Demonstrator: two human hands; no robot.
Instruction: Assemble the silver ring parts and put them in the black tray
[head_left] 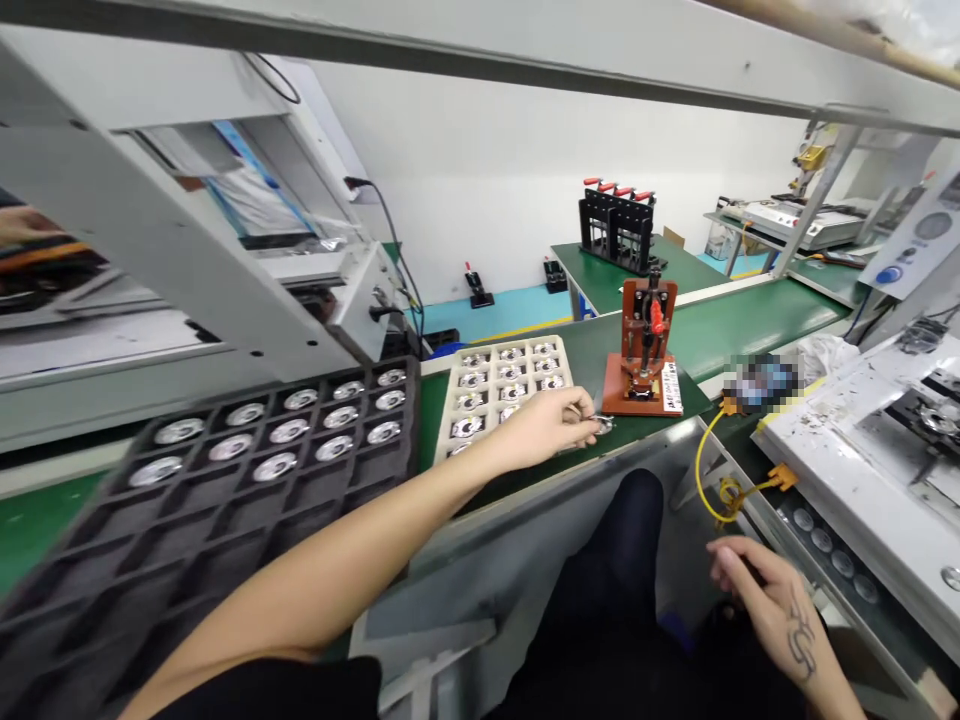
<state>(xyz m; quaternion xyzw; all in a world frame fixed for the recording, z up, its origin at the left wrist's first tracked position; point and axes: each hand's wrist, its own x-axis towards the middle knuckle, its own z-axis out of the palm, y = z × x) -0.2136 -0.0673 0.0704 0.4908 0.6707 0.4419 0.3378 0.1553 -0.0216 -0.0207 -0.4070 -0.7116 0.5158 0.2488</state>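
My left hand (pixel 556 428) reaches over the near edge of the bench, its fingers pinched on a small shiny round metal part (pixel 604 425). Just beyond it stands a red-brown toggle-clamp fixture (pixel 643 350) with a red handle. Under and behind this hand lies a cream compartment tray (pixel 442 430) holding several shiny metal parts; my forearm hides its near side. My right hand (pixel 772 605) hangs low at the right, fingers curled together, with nothing visible in them.
A large black compartment tray (pixel 247 520) at the left holds several shiny discs in its far rows. A yellow cable (pixel 699 470) loops beside a white machine (pixel 847 440) at the right. A black fixture with red handles (pixel 616 228) stands on the green table behind. A grey beam (pixel 480 50) crosses overhead.
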